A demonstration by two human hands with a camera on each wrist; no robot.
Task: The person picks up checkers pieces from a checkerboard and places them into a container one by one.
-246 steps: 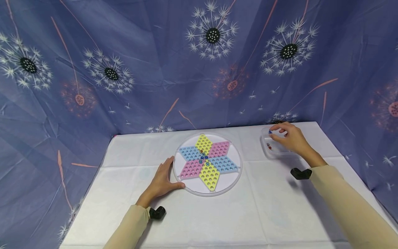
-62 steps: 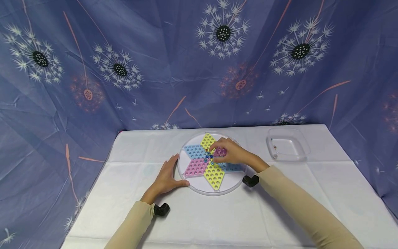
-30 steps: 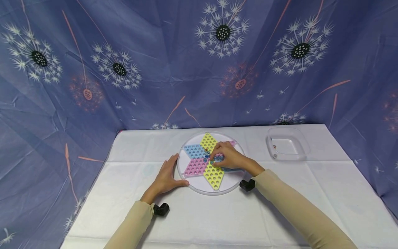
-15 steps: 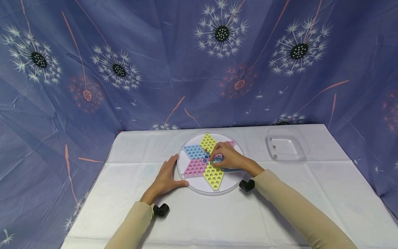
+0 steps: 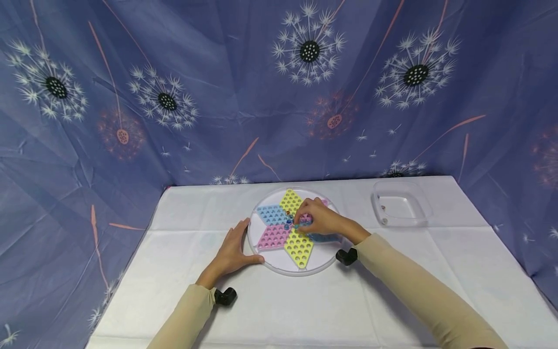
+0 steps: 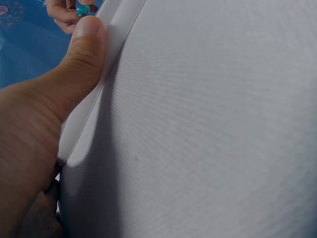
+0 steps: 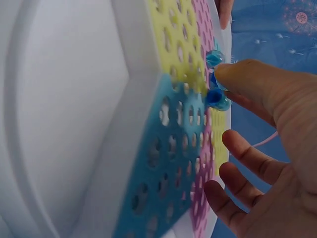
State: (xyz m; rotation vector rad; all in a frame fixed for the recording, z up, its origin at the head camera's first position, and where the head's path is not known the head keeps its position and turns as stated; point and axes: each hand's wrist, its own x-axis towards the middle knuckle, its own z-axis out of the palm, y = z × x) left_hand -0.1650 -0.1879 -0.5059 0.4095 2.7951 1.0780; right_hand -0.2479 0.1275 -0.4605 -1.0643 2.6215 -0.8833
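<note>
A round white Chinese checkers board (image 5: 279, 260) lies mid-table, bearing a star of yellow, pink and blue perforated points. Several glass marbles (image 5: 288, 222) sit around its centre. My left hand (image 5: 230, 253) rests at the board's left edge with fingers spread, and its thumb (image 6: 85, 47) lies along the rim in the left wrist view. Over the board's centre, my right hand (image 5: 319, 218) pinches a blue marble between thumb and forefinger, partly hidden by the thumb (image 7: 242, 79). A teal marble (image 7: 215, 58) and a dark blue marble (image 7: 215, 97) show on either side of that thumb tip.
A clear plastic box (image 5: 403, 225) stands at the back right of the white-covered table (image 5: 296, 310). A few marbles (image 5: 384, 221) lie along its left side. Behind the table hangs a blue dandelion-print cloth (image 5: 226, 72).
From the plastic box, my right hand has moved left to the board's centre with a blue marble. During the last second it barely moves there. My left hand keeps its place at the rim.
</note>
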